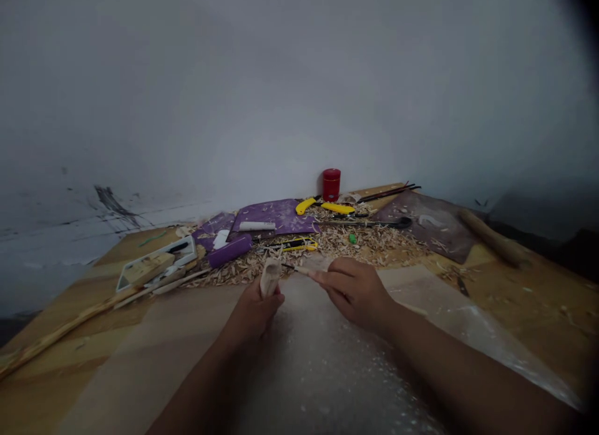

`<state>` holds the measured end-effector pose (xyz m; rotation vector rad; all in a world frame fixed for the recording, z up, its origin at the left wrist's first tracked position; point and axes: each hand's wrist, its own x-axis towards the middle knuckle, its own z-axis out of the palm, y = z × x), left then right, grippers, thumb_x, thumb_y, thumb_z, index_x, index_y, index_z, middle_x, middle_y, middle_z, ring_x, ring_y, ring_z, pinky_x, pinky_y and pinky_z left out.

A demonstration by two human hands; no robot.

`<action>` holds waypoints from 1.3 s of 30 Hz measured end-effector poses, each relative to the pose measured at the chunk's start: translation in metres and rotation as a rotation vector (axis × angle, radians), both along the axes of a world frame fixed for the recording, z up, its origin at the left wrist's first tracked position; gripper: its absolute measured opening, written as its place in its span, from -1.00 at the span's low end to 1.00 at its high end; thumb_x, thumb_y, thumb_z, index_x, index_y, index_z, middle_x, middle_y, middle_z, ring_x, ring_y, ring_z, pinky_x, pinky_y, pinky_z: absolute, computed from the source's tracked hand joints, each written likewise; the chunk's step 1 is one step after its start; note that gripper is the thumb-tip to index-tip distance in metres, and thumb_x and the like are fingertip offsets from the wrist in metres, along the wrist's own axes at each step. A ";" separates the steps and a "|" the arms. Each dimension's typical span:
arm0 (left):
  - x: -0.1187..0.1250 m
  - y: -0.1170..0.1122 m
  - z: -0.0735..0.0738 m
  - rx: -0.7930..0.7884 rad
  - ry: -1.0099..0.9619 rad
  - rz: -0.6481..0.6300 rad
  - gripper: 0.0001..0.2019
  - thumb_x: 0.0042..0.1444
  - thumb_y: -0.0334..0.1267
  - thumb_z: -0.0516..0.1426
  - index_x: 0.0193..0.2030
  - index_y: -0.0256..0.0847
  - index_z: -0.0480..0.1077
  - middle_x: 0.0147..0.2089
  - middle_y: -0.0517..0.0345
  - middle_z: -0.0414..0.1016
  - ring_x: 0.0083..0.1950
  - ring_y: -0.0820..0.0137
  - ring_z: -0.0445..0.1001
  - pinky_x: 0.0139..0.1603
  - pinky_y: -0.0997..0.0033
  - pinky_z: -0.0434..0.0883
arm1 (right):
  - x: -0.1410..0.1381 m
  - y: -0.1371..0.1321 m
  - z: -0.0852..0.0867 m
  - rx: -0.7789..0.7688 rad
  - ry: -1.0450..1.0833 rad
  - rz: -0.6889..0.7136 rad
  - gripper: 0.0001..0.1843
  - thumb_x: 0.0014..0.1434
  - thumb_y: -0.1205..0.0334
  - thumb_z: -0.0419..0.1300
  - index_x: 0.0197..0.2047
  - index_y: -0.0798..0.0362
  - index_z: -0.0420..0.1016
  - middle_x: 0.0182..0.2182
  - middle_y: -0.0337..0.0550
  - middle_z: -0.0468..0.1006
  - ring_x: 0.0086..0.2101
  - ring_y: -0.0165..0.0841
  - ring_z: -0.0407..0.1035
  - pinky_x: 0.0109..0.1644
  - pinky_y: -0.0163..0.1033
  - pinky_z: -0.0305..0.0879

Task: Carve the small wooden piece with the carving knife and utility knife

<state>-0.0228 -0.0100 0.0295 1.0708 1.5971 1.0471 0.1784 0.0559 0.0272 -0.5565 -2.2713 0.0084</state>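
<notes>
My left hand [256, 310] is closed round a pale piece of wood [271, 278], which stands upright with its top end showing above the fingers. My right hand [356, 291] grips the light handle of a slim carving tool [302, 270]. The tool's dark metal tip points left and lies close to the wood; whether it touches cannot be made out. Below both hands a translucent plastic sheet [327, 360] covers the front of the table. Wood shavings [374, 243] are heaped just beyond the hands.
Among the shavings lie a yellow box cutter [299, 243], a yellow-handled tool [337, 208] and purple sheets [276, 215]. A red container [331, 185] stands by the wall. A white tray [126, 278] and long stick [70, 326] are at left, a wooden rod [491, 235] at right.
</notes>
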 end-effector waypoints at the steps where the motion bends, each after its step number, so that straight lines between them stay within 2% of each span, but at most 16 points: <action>1: 0.000 0.000 0.000 0.003 0.010 -0.004 -0.84 -0.09 -0.25 0.07 -0.41 -0.16 0.12 -0.69 0.46 0.04 -0.73 0.62 -0.04 -0.73 0.63 -0.04 | 0.000 -0.001 0.000 -0.006 0.004 0.020 -0.74 0.18 0.33 0.01 -0.11 0.00 0.44 -0.49 -0.19 0.34 -0.45 -0.42 0.21 -0.39 -0.34 0.08; 5: -0.001 0.001 -0.003 0.049 0.106 -0.006 -0.86 -0.11 -0.29 0.09 -0.41 -0.18 0.15 -0.64 0.43 0.09 -0.68 0.60 0.03 -0.65 0.60 0.05 | -0.002 -0.004 0.001 0.003 -0.041 0.035 -0.74 0.16 0.35 0.02 -0.11 0.01 0.44 -0.50 -0.21 0.33 -0.48 -0.43 0.20 -0.43 -0.35 0.05; 8: -0.003 0.003 -0.005 0.061 0.191 -0.021 -0.87 -0.11 -0.29 0.09 -0.43 -0.18 0.16 -0.62 0.40 0.11 -0.64 0.57 0.08 -0.59 0.57 0.09 | -0.003 -0.006 0.002 0.014 -0.111 -0.029 -0.73 0.16 0.34 0.02 -0.10 -0.02 0.43 -0.49 -0.22 0.33 -0.48 -0.43 0.20 -0.44 -0.34 0.03; 12: -0.006 0.005 -0.008 0.089 0.329 -0.026 -0.89 -0.10 -0.27 0.08 -0.44 -0.19 0.19 -0.56 0.33 0.16 -0.54 0.50 0.17 -0.51 0.52 0.14 | -0.004 -0.008 0.003 0.106 -0.193 -0.115 -0.73 0.18 0.32 -0.01 -0.09 -0.05 0.42 -0.50 -0.23 0.34 -0.48 -0.42 0.19 -0.45 -0.32 0.00; 15: -0.006 0.005 -0.008 0.107 0.407 -0.054 -0.91 -0.06 -0.27 0.05 -0.39 -0.21 0.23 -0.48 0.27 0.24 -0.43 0.44 0.24 -0.41 0.48 0.20 | -0.006 -0.013 0.004 0.183 -0.270 -0.180 -0.76 0.23 0.26 -0.03 -0.12 -0.05 0.42 -0.49 -0.22 0.35 -0.47 -0.38 0.18 -0.44 -0.29 -0.02; 18: -0.003 0.004 -0.007 0.109 0.427 -0.095 -0.83 -0.02 -0.27 0.02 -0.24 -0.21 0.26 -0.36 0.20 0.35 -0.32 0.38 0.31 -0.29 0.44 0.23 | -0.009 -0.017 0.003 0.208 -0.333 -0.215 -0.76 0.24 0.24 -0.04 -0.12 -0.03 0.41 -0.47 -0.20 0.36 -0.46 -0.37 0.18 -0.44 -0.27 -0.01; 21: -0.002 0.003 -0.005 0.102 0.430 -0.125 -0.72 -0.01 -0.29 0.00 -0.11 -0.21 0.23 -0.24 0.12 0.40 -0.24 0.34 0.34 -0.22 0.41 0.23 | -0.012 -0.020 -0.001 0.183 -0.336 -0.220 -0.76 0.22 0.28 -0.02 -0.10 0.02 0.39 -0.45 -0.17 0.37 -0.45 -0.37 0.19 -0.43 -0.28 0.00; 28: -0.004 0.005 -0.007 0.066 0.478 -0.152 -0.62 -0.12 -0.42 0.00 -0.07 -0.21 0.21 -0.23 0.11 0.41 -0.22 0.33 0.36 -0.19 0.41 0.26 | -0.017 -0.022 -0.009 0.033 -0.303 -0.201 -0.76 0.16 0.35 0.02 -0.12 0.06 0.40 -0.46 -0.16 0.36 -0.48 -0.37 0.22 -0.44 -0.30 0.03; 33: -0.008 0.004 -0.007 0.038 0.486 -0.170 -0.55 -0.16 -0.47 -0.02 -0.04 -0.22 0.20 -0.19 0.08 0.43 -0.20 0.32 0.39 -0.19 0.40 0.28 | -0.017 -0.015 -0.010 -0.063 -0.270 -0.122 -0.73 0.13 0.40 0.03 -0.09 0.04 0.38 -0.44 -0.20 0.36 -0.44 -0.42 0.28 -0.37 -0.36 0.11; 39: -0.009 0.002 0.000 0.030 0.470 -0.230 -0.55 -0.17 -0.48 -0.01 -0.04 -0.24 0.22 -0.20 0.08 0.45 -0.21 0.32 0.40 -0.22 0.43 0.31 | -0.011 0.001 -0.011 -0.070 -0.292 -0.027 -0.76 0.14 0.40 0.03 -0.15 0.03 0.42 -0.44 -0.21 0.37 -0.41 -0.43 0.29 -0.37 -0.38 0.09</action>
